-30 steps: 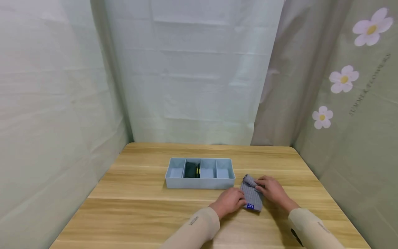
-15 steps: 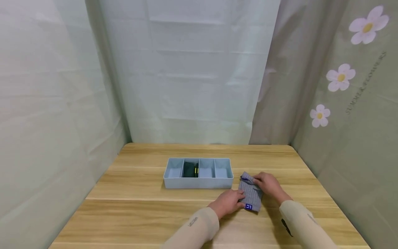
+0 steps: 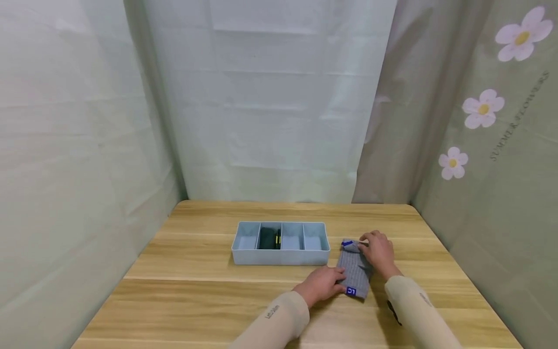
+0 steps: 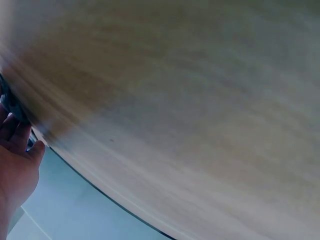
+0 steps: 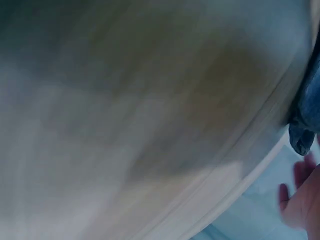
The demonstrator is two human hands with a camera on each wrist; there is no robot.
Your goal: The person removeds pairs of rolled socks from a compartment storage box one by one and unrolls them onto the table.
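Note:
A folded grey sock (image 3: pixel 355 270) with a small blue label lies on the wooden table (image 3: pixel 196 300), just right of a light blue divided tray (image 3: pixel 279 257). My left hand (image 3: pixel 324 285) holds the sock's near left edge, thumb on top. At the far end my right hand (image 3: pixel 378 251) pinches the sock by its blue-trimmed tip. The left wrist view is blurred: the left hand (image 4: pixel 17 165) shows low at the left, fingers against the dark sock (image 4: pixel 9 105). The right wrist view is blurred too, with the sock (image 5: pixel 306 110) above the right hand (image 5: pixel 300 200).
The tray has several compartments; a dark folded item (image 3: pixel 269 238) fills the second from the left. Pale curtains close off the back and left. A curtain with pink flowers (image 3: pixel 481 109) hangs on the right. Bare tabletop lies left of and in front of the tray.
My right hand has moved away from me along the sock to its far end. The sock now lies longer and flatter. The left hand has stayed at the near edge.

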